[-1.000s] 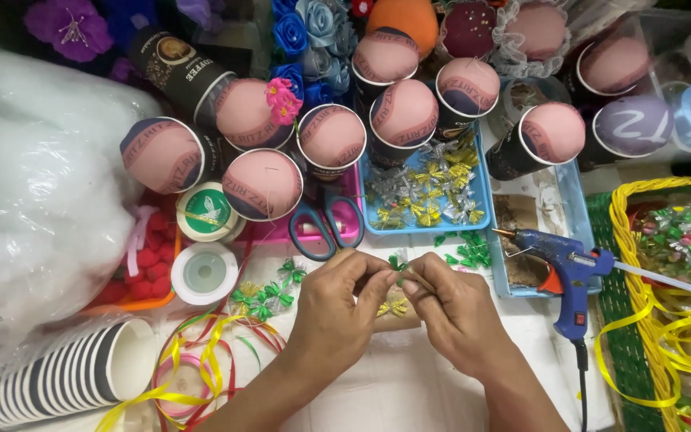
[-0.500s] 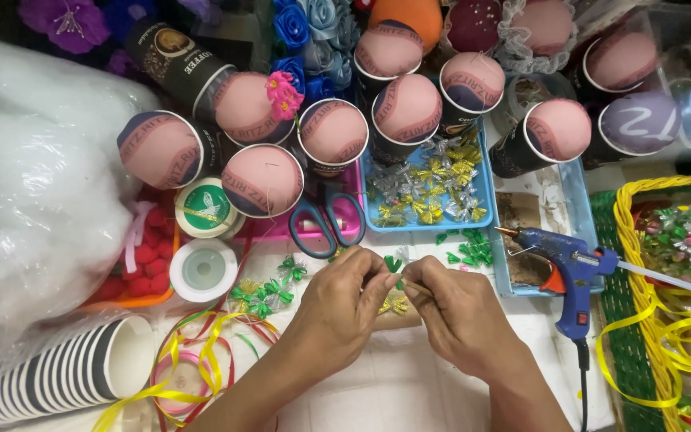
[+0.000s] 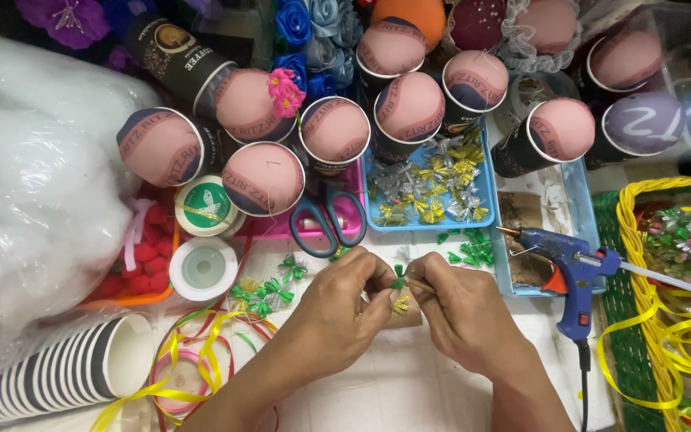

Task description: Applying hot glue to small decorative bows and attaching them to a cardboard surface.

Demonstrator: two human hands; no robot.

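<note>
A small green ribbon bow [image 3: 397, 282] is pinched between both hands, just above the white table cover [image 3: 409, 384], in front of the scissors [image 3: 328, 226]. The left hand [image 3: 337, 312] closes its fingertips on the bow, and the right hand [image 3: 461, 308] also closes on it from the other side. Near the right hand lies a blue glue gun [image 3: 571, 268]. More green bows [image 3: 264, 290] lie left, beside a stack of paper cups [image 3: 57, 372].

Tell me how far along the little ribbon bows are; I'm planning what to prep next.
Done: a blue tray of gold and silver bows, plus green bows on the table. In hand: the left hand and right hand pinch a green bow. Left: loose ribbon remains.
</note>
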